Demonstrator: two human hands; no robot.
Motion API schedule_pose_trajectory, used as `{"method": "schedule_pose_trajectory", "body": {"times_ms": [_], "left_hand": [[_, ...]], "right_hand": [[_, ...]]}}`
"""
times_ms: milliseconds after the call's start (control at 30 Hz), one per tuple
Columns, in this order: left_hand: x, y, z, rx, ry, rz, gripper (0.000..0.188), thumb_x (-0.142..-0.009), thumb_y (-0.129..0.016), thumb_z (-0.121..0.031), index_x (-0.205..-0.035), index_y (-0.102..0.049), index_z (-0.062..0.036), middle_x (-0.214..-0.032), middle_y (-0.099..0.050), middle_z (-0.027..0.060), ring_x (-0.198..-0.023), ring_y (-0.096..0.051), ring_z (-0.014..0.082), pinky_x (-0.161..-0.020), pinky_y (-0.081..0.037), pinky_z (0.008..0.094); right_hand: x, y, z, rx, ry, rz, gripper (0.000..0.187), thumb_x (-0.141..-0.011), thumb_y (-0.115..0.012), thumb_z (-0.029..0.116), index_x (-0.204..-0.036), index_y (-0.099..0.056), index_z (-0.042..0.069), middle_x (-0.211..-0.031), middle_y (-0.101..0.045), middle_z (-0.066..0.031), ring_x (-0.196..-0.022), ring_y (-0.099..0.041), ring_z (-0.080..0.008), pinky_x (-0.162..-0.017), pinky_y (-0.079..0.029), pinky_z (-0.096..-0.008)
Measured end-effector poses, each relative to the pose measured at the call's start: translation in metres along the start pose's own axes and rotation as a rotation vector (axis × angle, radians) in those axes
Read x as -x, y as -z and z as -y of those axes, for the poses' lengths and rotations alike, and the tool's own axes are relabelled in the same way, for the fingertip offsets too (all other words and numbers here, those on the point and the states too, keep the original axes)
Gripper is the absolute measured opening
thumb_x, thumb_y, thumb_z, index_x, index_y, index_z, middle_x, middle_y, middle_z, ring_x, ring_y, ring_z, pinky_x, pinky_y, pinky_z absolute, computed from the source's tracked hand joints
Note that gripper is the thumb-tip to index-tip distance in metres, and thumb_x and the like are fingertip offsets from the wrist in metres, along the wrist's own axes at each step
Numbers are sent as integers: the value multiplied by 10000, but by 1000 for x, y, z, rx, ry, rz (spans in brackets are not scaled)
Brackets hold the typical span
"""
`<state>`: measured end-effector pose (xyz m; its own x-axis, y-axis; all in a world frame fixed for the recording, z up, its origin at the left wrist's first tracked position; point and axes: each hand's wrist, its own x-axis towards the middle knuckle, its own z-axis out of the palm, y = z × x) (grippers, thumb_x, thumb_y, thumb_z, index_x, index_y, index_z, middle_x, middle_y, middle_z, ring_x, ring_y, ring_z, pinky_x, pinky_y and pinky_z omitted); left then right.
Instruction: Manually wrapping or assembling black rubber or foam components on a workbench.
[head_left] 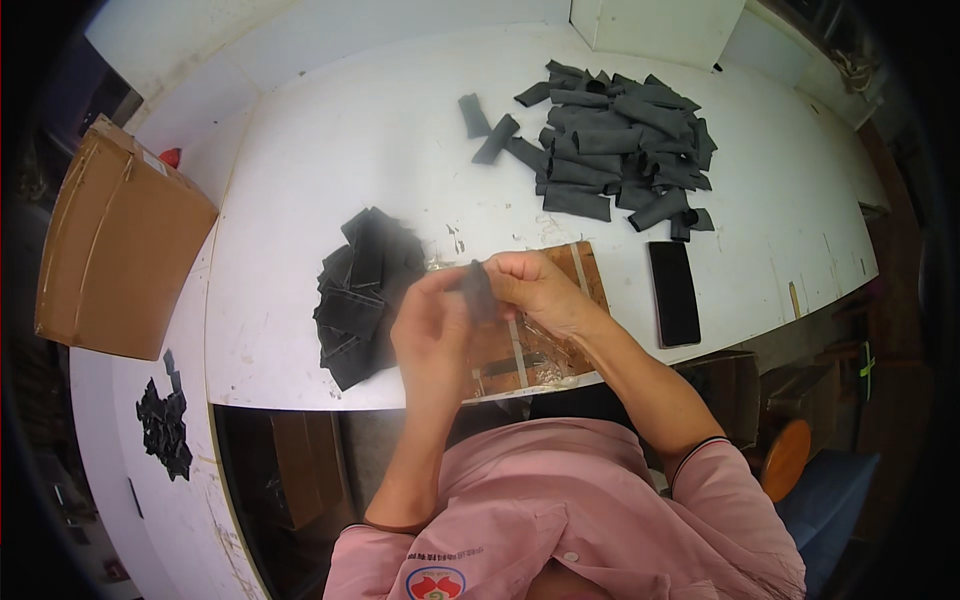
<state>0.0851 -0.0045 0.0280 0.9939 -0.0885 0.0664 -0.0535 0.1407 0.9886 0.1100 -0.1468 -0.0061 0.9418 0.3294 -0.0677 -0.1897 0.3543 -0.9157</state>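
A: In hand, what exactly?

B: A small dark grey fabric piece (479,292), gripped between both hands over a brown wooden board (490,347) near the table's front edge.

A: And the fingers?

B: On the right hand (535,287), thumb and fingertips pinched narrow on the near side of the cloth. On the left hand (430,320), fingers curled and closed in on the other edge; rather blurred there, so cannot tell exactly which fingertips in contact.

A: Anything beside the left wrist?

B: Yes, a heap of flat black fabric pieces (362,300), loosely stacked on the white table (290,150), just left of the board.

A: Farther back?

B: A big pile of dark grey fabric tubes (625,140), some with open ends in view, plus a few strays along its left side.

A: To the right?

B: A black smartphone (675,295), screen dark, lying between the tubes and the right forearm, apart from both.

A: Far left?

B: A tall brown cardboard box (125,240), slightly tilted in view, and below it a smaller clump of black scraps (164,432) on a white side surface (105,425).
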Motion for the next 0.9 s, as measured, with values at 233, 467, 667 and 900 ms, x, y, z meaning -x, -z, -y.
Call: {"method": "schedule_pose_trajectory", "body": {"times_ms": [233, 467, 667, 900], "left_hand": [[-18, 7, -13, -335, -557, 154, 137, -761, -563, 31, -897, -571, 21, -910, -554, 88, -855, -500, 130, -767, -396, 241], [0, 2, -3, 160, -318, -101, 46, -778, -572, -5, -812, -544, 10, -882, -564, 68, -810, -510, 110, -763, -388, 238], [-21, -1, -10, 301, -66, 183, 147, -745, -635, -82, -836, -555, 1, -882, -575, 78, -794, -542, 120, -724, -429, 242], [-27, -10, -13, -69, -55, 293, 155, -650, -681, 28, -756, -568, 18, -769, -559, 56, -685, -520, 90, -605, -439, 205]], "right_hand": [[17, -2, 29, 475, 329, -241, 243, -799, -559, 236, -815, -548, -7, -654, -499, -29, -646, -501, -126, -559, -395, -271], [19, -28, 60, 1518, 624, -109, 296, -721, -607, 279, -616, -509, 20, -604, -508, -94, -625, -529, -251, -509, -403, -337], [17, -9, 28, 1292, 649, -178, 248, -747, -588, 240, -642, -543, 19, -618, -533, -105, -589, -530, -259, -513, -407, -355], [19, -6, 16, 1079, 709, -126, 174, -745, -582, 173, -760, -556, 2, -657, -531, -113, -596, -536, -269, -521, -421, -362]]}}
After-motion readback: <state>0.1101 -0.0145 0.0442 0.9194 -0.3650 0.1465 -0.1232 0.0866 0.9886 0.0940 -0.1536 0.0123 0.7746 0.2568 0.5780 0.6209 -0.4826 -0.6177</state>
